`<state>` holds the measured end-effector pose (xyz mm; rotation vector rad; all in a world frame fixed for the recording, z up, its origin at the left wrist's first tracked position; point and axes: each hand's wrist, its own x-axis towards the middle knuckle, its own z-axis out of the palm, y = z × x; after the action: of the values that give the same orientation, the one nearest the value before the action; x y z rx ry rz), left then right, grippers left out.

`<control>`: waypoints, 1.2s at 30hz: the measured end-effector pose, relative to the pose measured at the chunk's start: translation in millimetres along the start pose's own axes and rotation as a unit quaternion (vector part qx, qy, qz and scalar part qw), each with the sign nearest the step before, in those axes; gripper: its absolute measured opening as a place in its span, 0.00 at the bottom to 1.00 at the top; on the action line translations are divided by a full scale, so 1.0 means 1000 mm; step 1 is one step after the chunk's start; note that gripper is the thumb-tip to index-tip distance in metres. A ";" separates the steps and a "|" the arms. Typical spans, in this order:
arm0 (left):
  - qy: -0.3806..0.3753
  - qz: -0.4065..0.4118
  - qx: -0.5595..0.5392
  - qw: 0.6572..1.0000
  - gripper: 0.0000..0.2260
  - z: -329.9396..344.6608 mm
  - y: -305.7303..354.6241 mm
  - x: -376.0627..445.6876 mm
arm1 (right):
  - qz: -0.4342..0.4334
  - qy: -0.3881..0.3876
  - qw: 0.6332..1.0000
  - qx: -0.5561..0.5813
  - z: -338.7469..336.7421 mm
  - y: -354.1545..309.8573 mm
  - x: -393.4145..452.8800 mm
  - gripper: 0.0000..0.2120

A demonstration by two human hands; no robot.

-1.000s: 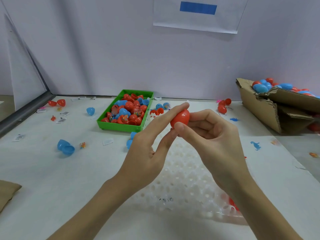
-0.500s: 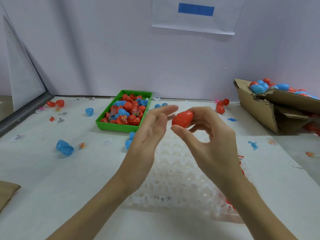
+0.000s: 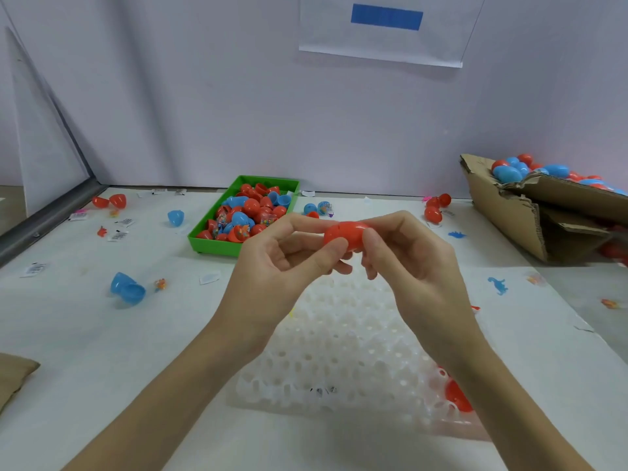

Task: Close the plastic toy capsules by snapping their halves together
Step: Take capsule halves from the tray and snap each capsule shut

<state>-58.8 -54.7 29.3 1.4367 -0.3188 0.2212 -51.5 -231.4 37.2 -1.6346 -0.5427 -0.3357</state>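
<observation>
A red plastic capsule (image 3: 345,233) lies sideways in mid-air above the table, held between both hands. My left hand (image 3: 278,266) pinches its left end with thumb and forefinger. My right hand (image 3: 414,266) pinches its right end, thumb in front and fingers behind. The seam between the halves is partly hidden by my fingers. A green tray (image 3: 210,244) behind my hands holds several red and blue capsule halves and small toys.
A white perforated tray (image 3: 339,351) lies under my hands with a red capsule (image 3: 457,396) at its right edge. A torn cardboard box (image 3: 509,212) of red and blue capsules stands at the right. Loose blue (image 3: 127,288) and red (image 3: 433,214) capsules, small toys and paper slips are scattered about.
My left hand, which had let go of the capsule half a second ago, pinches it again. The capsule has turned to lie sideways and sits slightly lower.
</observation>
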 end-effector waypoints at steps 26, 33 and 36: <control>0.018 0.162 0.257 0.953 0.14 -0.003 0.005 -0.004 | 0.014 0.003 0.998 0.059 0.005 0.002 -0.001 0.10; 0.047 0.235 0.282 0.929 0.14 -0.007 0.003 -0.002 | 0.204 -0.122 0.895 0.376 -0.003 -0.002 0.004 0.09; 0.031 0.269 0.288 0.919 0.14 -0.009 0.003 -0.001 | 0.226 -0.165 0.856 0.435 -0.008 -0.001 0.005 0.14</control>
<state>-59.9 -45.4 30.7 1.8931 -0.6318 0.8652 -46.7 -238.6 41.8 -0.8703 -0.4441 0.5054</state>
